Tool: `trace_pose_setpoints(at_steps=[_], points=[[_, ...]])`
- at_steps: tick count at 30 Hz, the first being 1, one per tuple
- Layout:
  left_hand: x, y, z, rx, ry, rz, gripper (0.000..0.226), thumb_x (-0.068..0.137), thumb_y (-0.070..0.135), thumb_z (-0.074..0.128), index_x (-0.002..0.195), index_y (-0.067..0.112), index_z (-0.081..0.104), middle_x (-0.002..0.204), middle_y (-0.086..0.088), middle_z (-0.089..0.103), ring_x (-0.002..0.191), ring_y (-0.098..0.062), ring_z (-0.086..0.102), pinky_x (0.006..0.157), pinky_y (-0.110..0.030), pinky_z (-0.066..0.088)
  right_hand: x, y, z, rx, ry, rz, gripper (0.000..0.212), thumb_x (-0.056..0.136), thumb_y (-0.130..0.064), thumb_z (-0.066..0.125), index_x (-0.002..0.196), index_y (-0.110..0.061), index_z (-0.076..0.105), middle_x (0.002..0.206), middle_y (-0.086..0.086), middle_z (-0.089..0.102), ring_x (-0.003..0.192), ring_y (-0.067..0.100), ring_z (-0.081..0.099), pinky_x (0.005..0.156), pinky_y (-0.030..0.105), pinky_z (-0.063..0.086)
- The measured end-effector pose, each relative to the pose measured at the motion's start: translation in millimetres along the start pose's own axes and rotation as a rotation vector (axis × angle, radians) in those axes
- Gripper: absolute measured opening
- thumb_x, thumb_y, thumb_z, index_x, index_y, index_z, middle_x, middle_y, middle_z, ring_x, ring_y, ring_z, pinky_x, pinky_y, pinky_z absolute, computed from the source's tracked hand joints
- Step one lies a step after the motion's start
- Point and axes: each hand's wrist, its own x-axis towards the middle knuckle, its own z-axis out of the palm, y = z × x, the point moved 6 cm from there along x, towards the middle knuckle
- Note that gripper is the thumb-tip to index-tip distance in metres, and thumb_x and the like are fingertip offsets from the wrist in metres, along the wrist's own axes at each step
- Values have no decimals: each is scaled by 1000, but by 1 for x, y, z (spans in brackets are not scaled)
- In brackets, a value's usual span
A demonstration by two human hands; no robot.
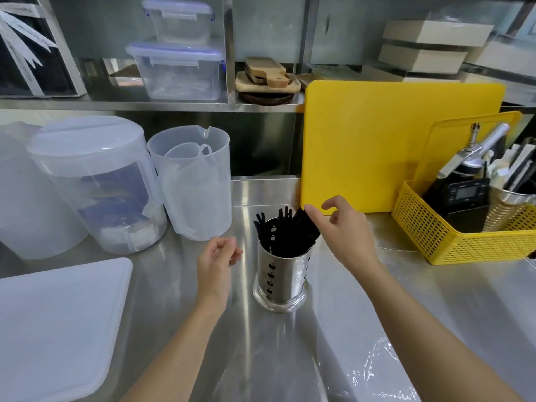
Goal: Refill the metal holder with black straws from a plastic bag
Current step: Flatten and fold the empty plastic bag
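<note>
straws' direction: the black straws (285,232) stand with their long axis roughly upright, tips fanning out; the bunch on the right leans toward the right hand, a few on the left lean left.
straws' look: thin, matte black, uneven in height, filling most of the mouth.
holder: the metal holder (280,278) is a shiny cylinder standing upright on a flared base, its wall pierced by columns of small cut-out holes.
holder's place: on the steel counter (435,300), in the middle, in front of the yellow cutting board (391,146) and between the two hands.
right hand: the right hand (340,230) reaches over from the right, thumb tip touching the leaning straw tops, fingers loosely curled and spread apart, not clamped on anything that shows.
left hand: the left hand (217,256) hovers just left of the holder, apart from it, fingers curled loosely inward, empty.
plastic bag: a crumpled clear plastic bag (383,369) lies flat on the counter near the right forearm.
neighbours: clear jug (191,181) and lidded tub (95,184) behind left; yellow basket (464,230) to the right.
</note>
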Motion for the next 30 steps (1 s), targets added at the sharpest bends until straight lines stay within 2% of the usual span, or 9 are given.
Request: trace_pose_setpoints(at_steps=[4,8,13,16,18,21,23,27,30], points=[[-26,-44,-8,150,-32,-130,20,88,10,54,69,8,55,63,-4,53,60,-16,48,62,-24,40,-14,32,-20,-56,0,83,50,83,-60,49,107,-16,54,64,-3,56,72,23,58,61,34,42],[-55,-90,3,377,-178,-246,22,89,21,57,69,11,56,65,-4,56,63,-20,50,67,-36,41,-33,76,-39,-137,-20,175,52,84,-59,48,111,-15,53,73,-4,57,79,21,56,64,33,41],[-89,-103,52,660,-415,-187,18,87,30,57,83,12,57,77,-1,60,72,-18,57,68,-29,43,-55,150,-54,-204,-63,346,53,84,-56,50,115,-13,52,96,6,62,91,27,58,69,35,44],[-96,-103,82,821,-429,-107,19,87,29,57,90,11,52,93,-6,59,89,-23,56,74,-28,39,-63,194,-63,-231,-103,459,51,86,-50,52,117,-9,50,120,13,57,106,32,55,78,38,43],[-97,-104,100,879,-411,-94,18,87,29,56,92,14,48,99,-4,53,95,-23,52,79,-28,38,-69,220,-70,-237,-116,531,50,88,-44,53,119,-5,49,127,16,51,113,35,51,84,39,42],[-95,-108,122,941,-364,-148,24,86,32,56,96,12,48,104,-8,49,102,-29,52,87,-35,40,-76,256,-77,-229,-131,655,53,86,-43,57,120,-2,48,127,19,49,115,37,49,91,42,42],[-93,-113,132,945,-328,-244,37,86,34,56,110,6,49,119,-16,47,112,-35,50,94,-37,40,-80,280,-76,-154,-162,753,55,83,-43,60,118,-3,47,122,18,51,113,37,50,91,43,43],[-89,-119,142,897,-225,-354,60,86,35,57,126,-5,39,133,-25,44,124,-37,42,103,-41,36,-85,319,-63,135,-197,914,61,71,-42,69,110,-1,47,97,17,52,88,30,54,74,37,44],[-87,-125,146,819,-173,-430,69,85,40,57,129,-6,31,133,-24,47,123,-36,46,101,-41,38,-80,335,-60,200,-190,908,52,73,-34,72,104,0,49,95,17,54,92,32,58,70,33,41]])
